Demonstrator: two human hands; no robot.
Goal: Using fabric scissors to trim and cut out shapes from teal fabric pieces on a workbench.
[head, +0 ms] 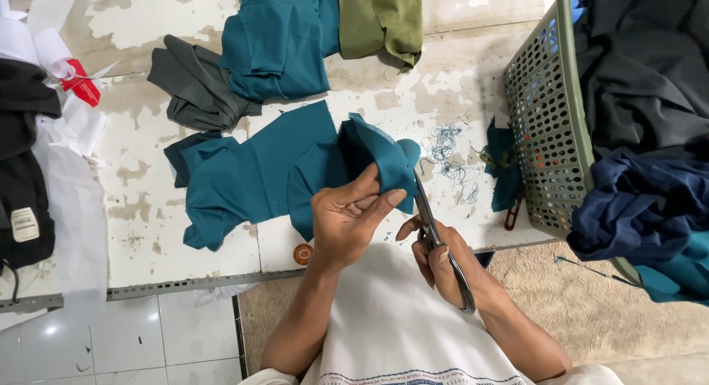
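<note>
My left hand (348, 216) pinches a folded edge of a teal garment (266, 171) that lies spread on the worn white table (148, 215). My right hand (437, 258) grips metal thread snips (432, 226), their tips raised against the teal fold just right of my left thumb. Cut teal threads (450, 159) lie scattered on the table beyond the snips.
More teal (277, 41), grey (196, 86) and olive (384, 19) garments are piled at the back. A green perforated basket (550, 126) full of dark and blue clothes stands at the right. Black cloth and white plastic (66, 171) lie at the left. A small brown disc (302, 253) rests near the table edge.
</note>
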